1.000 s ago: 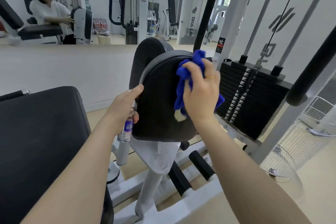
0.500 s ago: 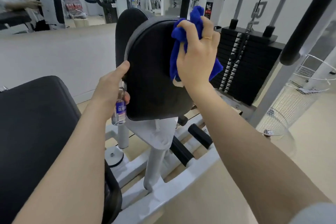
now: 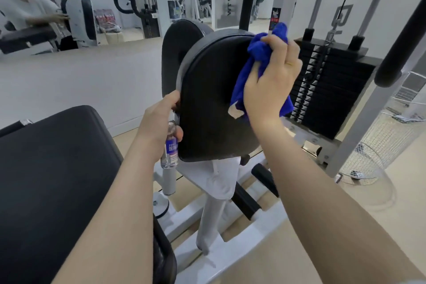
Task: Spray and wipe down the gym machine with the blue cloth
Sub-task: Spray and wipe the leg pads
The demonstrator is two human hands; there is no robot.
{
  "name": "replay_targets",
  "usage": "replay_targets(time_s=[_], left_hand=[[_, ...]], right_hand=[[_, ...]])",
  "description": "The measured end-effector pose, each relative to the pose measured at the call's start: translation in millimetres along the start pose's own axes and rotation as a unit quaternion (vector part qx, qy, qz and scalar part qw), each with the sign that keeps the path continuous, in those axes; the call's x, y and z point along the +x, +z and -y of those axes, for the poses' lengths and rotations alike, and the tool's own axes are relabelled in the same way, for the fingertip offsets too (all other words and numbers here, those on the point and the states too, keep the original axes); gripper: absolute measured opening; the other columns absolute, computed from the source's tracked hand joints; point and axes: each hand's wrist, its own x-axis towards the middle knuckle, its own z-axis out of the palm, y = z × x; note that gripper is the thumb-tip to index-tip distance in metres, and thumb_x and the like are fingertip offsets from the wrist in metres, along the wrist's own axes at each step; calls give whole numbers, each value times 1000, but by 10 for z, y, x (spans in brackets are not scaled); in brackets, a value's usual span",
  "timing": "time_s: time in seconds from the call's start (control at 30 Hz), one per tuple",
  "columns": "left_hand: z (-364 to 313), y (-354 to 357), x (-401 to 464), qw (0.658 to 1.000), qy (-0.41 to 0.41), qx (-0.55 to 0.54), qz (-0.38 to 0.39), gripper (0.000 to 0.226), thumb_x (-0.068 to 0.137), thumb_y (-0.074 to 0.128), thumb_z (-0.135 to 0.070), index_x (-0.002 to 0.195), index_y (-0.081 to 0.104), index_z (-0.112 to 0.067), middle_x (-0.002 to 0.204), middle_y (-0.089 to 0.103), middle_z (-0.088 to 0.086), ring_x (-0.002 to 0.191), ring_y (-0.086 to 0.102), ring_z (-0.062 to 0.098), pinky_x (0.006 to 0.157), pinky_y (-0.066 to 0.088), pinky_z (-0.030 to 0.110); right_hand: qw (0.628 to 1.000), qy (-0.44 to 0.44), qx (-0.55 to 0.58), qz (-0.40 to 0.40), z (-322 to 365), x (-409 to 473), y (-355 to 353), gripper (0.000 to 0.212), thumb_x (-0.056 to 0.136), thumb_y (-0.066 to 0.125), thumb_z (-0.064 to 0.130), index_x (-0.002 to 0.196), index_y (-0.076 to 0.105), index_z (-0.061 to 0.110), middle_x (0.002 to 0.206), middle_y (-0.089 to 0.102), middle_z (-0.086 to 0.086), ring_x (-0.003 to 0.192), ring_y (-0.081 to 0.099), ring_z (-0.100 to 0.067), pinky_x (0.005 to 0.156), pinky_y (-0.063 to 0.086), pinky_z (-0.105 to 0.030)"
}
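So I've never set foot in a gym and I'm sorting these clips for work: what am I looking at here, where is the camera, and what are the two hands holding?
The camera sits on the person's head and looks forward and down, so both forearms reach in from the bottom edge. The big black shape in the middle is a padded rest of a weight machine; the black slabs behind it are the weight stack, and the white bars below are its frame. The right hand grips a bunched blue cloth against the pad's upper right. The left hand holds a small clear spray bottle with a blue label and touches the pad's left edge. At lower left is another black cushion.
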Motion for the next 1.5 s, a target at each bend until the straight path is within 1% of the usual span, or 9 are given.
replay_targets(time_s=[0.27,0.5,0.7,0.93,1.03,1.13,1.23,1.4,1.5], left_hand=[[-32,-2,-24,1000,18,-15,-8,45,76,54,-54,95,61,-13,87,60,5,40,47,16,49,42,28],[-27,12,-87,1000,12,24,-11,47,83,49,-56,112,58,-20,101,63,0,49,52,13,60,48,30],[-53,22,-72,999,35,-15,-21,42,83,54,-48,98,61,-10,87,59,5,38,46,15,47,40,27],[-31,24,-96,999,22,29,-19,31,90,45,-50,98,58,-23,97,61,-7,49,50,13,58,47,27],[-49,50,-86,1000,21,10,-16,35,87,49,-49,97,61,-17,88,62,-3,43,48,13,51,43,26],[-45,56,-71,1000,20,-12,-16,39,85,52,-49,97,63,-13,81,62,0,37,45,13,46,40,26],[-47,40,-51,1000,15,-5,-21,39,85,51,-51,101,63,-17,90,65,-3,40,48,12,53,43,28],[-37,34,-68,999,5,26,-35,32,89,45,-52,97,59,-25,92,64,-8,50,51,13,67,48,33],[-35,40,-98,998,10,31,-49,31,91,44,-51,102,57,-25,97,63,-8,52,52,14,65,49,31]], right_hand=[[962,-232,-15,147,46,-531,86,36,75,52,6,106,45,23,123,39,-3,87,45,-27,71,42,-33],[999,34,-12,9,-1,-382,43,32,77,50,2,106,51,14,120,49,-17,96,47,-25,82,33,-20],[965,-196,-2,175,72,-700,50,32,77,46,9,107,48,21,121,39,-7,89,46,-29,73,44,-37],[996,81,23,-27,-80,-77,-1,30,78,51,0,106,58,2,113,51,-19,90,45,-18,80,26,-2],[996,-13,12,83,47,-706,64,34,75,56,0,107,53,13,121,47,-17,93,47,-25,82,30,-9],[965,-139,-7,221,54,-946,-2,33,76,47,10,107,43,22,121,44,-10,86,48,-28,72,46,-37],[969,-176,-32,168,47,-435,-25,35,74,50,10,106,47,24,114,55,-16,83,50,-31,68,43,-37],[999,2,44,9,-151,116,-5,33,78,43,6,106,60,2,111,52,-19,92,46,-19,81,30,-8],[981,170,96,16,-451,-215,-40,28,87,45,2,113,53,1,115,46,-16,94,45,-5,83,30,0]])
